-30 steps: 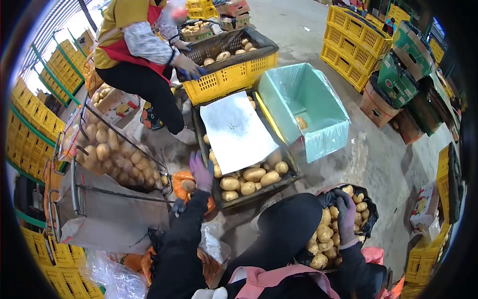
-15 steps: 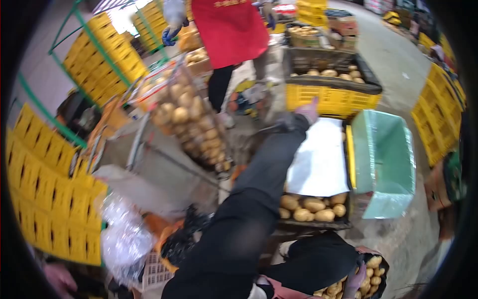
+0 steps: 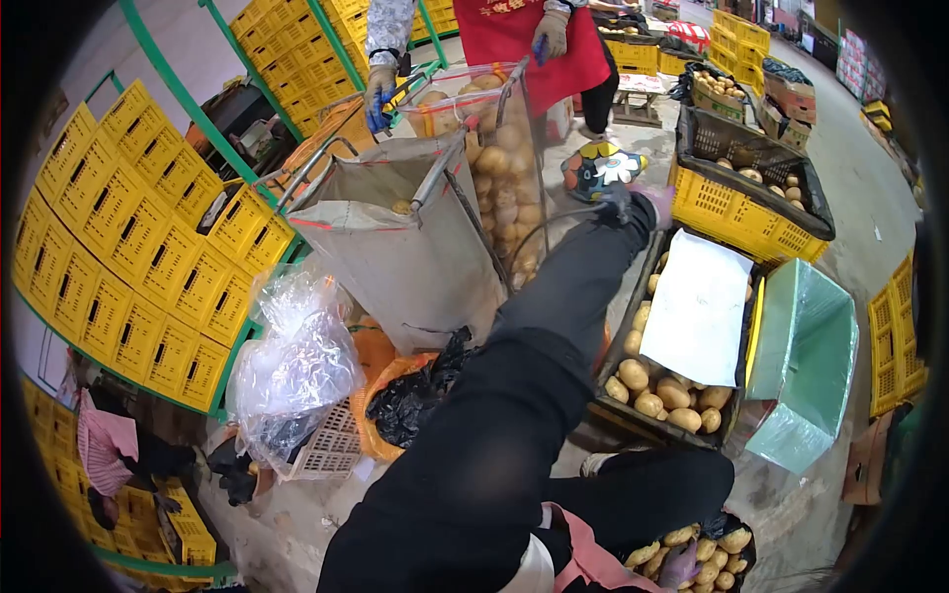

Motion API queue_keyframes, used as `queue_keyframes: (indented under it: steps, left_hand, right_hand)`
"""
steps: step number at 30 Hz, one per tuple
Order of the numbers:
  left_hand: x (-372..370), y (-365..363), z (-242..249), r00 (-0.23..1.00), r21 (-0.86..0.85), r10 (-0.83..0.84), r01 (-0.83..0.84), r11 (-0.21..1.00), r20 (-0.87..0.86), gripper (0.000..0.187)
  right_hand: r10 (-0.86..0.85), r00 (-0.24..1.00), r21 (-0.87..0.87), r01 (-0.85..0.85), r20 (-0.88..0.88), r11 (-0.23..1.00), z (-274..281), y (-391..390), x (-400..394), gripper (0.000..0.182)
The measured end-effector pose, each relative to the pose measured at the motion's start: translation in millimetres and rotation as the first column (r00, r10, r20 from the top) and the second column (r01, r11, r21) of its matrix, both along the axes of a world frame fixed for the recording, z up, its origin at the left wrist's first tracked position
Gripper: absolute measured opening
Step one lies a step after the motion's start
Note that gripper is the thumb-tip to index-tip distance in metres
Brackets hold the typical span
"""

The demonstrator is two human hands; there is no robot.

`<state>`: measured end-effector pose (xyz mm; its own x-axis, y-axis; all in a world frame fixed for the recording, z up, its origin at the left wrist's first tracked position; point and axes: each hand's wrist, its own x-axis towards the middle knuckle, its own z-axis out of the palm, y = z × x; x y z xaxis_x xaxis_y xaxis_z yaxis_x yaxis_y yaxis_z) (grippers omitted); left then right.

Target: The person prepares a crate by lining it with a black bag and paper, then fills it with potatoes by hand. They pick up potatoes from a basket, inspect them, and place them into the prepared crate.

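Note:
My left arm in a black sleeve stretches far forward; my left hand (image 3: 645, 204), in a purple glove, is by a thin metal bar at the far corner of a black crate (image 3: 615, 397). Whether it grips anything is unclear. The crate holds potatoes (image 3: 664, 397) partly covered by a white sheet (image 3: 698, 306). My right hand (image 3: 680, 566), also purple-gloved, lies low among potatoes in a black bag (image 3: 736, 522) beside my knee, its fingers mostly hidden.
A metal rack holds a paper sack (image 3: 395, 247) and a clear bag of potatoes (image 3: 499, 168). A person in a red apron (image 3: 534, 40) stands behind it. A green-lined box (image 3: 806, 356), yellow crate (image 3: 741, 222), stacked yellow crates (image 3: 148, 267) and clear plastic bags (image 3: 297, 366) surround me.
The view has swung left and up. My left arm has reached forward from the crate's near edge to its far corner. The other person has stood up behind the rack.

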<state>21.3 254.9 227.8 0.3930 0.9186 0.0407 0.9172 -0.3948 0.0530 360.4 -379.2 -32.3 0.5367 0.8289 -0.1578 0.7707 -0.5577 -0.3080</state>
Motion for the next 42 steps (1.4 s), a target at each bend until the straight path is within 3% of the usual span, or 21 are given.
queue_keyframes:
  steps: [2,8,10,14,16,17,19,20,22,23,25,27,29,30,32,34,35,36,38,39,42]
  left_hand:
    - [-18,-25,31,0.994,-0.012,-0.012,0.013,1.000,0.110,0.054]
    - [-24,-42,38,0.996,0.014,0.009,-0.011,1.000,0.094,0.054]
    - [-20,-47,41,0.996,-0.035,0.003,0.000,0.999,0.093,0.054]
    - [-12,-49,38,0.988,-0.029,-0.053,0.058,0.998,0.146,0.056]
    - [-6,-42,32,0.998,-0.064,-0.023,0.026,0.998,0.050,0.058]
    - [-3,2,-13,0.989,0.013,-0.054,0.052,0.999,0.141,0.060]
    - [-7,-34,19,0.972,-0.035,-0.132,0.142,0.989,0.194,0.057]
    - [-3,-53,44,0.963,-0.027,-0.202,0.210,0.977,0.178,0.055]
    - [9,-36,33,0.998,-0.001,-0.064,0.064,0.998,-0.021,0.058]
    - [14,-15,12,0.999,0.069,0.017,-0.015,0.997,-0.027,0.062]
    - [26,-2,1,0.999,0.098,0.036,-0.033,0.995,-0.032,0.066]
    - [47,25,-22,0.996,0.100,0.088,-0.084,0.991,-0.029,0.069]
    - [66,50,-38,0.995,0.124,0.092,-0.085,0.989,-0.046,0.072]
    - [77,57,-39,0.996,0.166,0.085,-0.086,0.982,0.015,0.061]
    - [95,103,-61,0.996,0.365,0.079,-0.086,0.927,0.035,0.065]
    - [111,142,-52,0.994,0.300,0.103,-0.090,0.950,-0.028,0.067]
    - [120,168,-63,0.989,0.424,0.148,-0.126,0.897,-0.019,0.064]
    - [124,187,-62,0.992,0.421,0.127,-0.120,0.899,0.011,0.061]
    - [127,217,-70,0.994,0.432,0.108,-0.100,0.896,0.006,0.069]
    - [129,217,-68,0.992,0.391,0.122,-0.102,0.915,-0.026,0.071]
    - [130,244,-97,0.985,0.317,0.130,-0.087,0.944,-0.116,0.059]
  right_hand:
    - [-0.050,0.999,-0.009,0.050,0.000,0.999,-9,-7,2,0.047]
    - [-0.214,0.977,-0.151,0.210,-0.007,0.966,-11,-1,-9,0.038]
    - [-0.231,0.765,0.111,0.367,-0.601,0.924,-24,-10,-1,0.041]
    - [-0.223,0.757,0.120,0.368,-0.614,0.922,-36,-25,4,0.041]
    - [-0.191,0.716,0.168,0.399,-0.672,0.902,-74,-36,18,0.043]
    - [-0.215,0.699,0.193,0.455,-0.682,0.869,-66,-36,5,0.045]
    - [-0.085,0.592,0.267,0.482,-0.802,0.834,-74,-45,12,0.045]
    - [-0.067,0.781,0.274,0.297,-0.621,0.915,-60,-59,12,0.047]
    - [0.132,0.169,0.215,0.772,-0.977,0.598,-185,-95,37,0.044]
    - [0.122,0.181,0.218,0.795,-0.976,0.567,-171,-102,31,0.044]
    - [-0.112,0.672,0.299,0.464,-0.732,0.834,-106,-84,11,0.044]
    - [-0.212,0.605,0.174,0.515,-0.768,0.839,-41,-60,-14,0.041]
    - [-0.228,0.606,0.170,0.527,-0.762,0.833,-37,-60,-17,0.040]
    - [-0.205,0.686,0.243,0.497,-0.698,0.833,-2,-47,-33,0.037]
    - [-0.258,0.777,0.229,0.455,-0.574,0.860,-38,-69,-26,0.046]
    - [-0.362,0.582,0.100,0.613,-0.728,0.784,-31,-58,-33,0.041]
    - [-0.317,0.309,0.060,0.794,-0.897,0.605,-71,-70,-26,0.035]
    - [-0.335,0.301,0.050,0.805,-0.893,0.591,-68,-68,-27,0.035]
    - [-0.456,0.587,0.081,0.667,-0.669,0.740,10,-30,-49,0.034]
    - [-0.461,0.601,0.027,0.627,-0.653,0.778,42,-12,-51,0.036]
    - [-0.462,0.515,0.029,0.690,-0.722,0.723,19,-23,-52,0.035]
